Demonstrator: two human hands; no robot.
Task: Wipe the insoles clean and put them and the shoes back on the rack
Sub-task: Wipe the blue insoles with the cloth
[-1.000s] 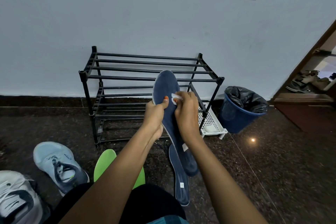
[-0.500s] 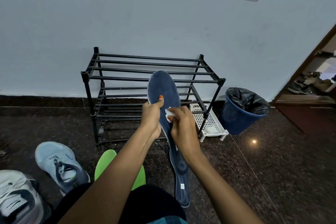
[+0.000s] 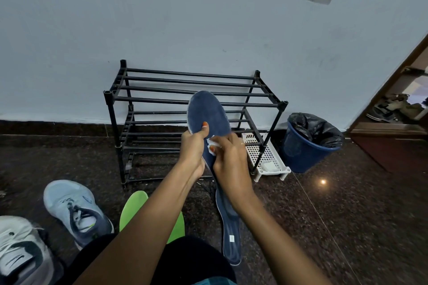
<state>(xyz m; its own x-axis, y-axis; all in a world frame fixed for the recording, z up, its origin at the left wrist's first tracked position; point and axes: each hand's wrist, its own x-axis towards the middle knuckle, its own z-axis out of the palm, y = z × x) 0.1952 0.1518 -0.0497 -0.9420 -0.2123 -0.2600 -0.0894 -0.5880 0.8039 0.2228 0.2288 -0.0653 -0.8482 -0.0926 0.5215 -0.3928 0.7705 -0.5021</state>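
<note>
A person seen from their own head looks down at two bare arms reaching forward over a dark speckled floor [image 3: 347,227]. The left hand [image 3: 193,146] grips a dark blue insole [image 3: 208,111] by its left edge, thumb pressed on its upper face, and holds it raised with the toe pointing up and away. The right hand [image 3: 231,162], just beside the left, has its fingers curled round a small white wipe [image 3: 212,144] and presses it against the middle of that insole.

Below the right wrist a second dark blue insole [image 3: 229,233] lies on the floor. Under the left forearm lies a bright green insole [image 3: 136,203], partly hidden by the arm. Further left of that arm sit a light blue shoe [image 3: 74,208] and, at the frame's corner, a white shoe [image 3: 18,245], both on the floor.

Beyond both hands a black barred shoe rack [image 3: 185,81] stands against a pale wall [image 3: 115,18]. To the right of the right hand, a white perforated basket [image 3: 266,157] sits beside the rack, and past it a blue bin [image 3: 303,146] lined with a black bag
</note>
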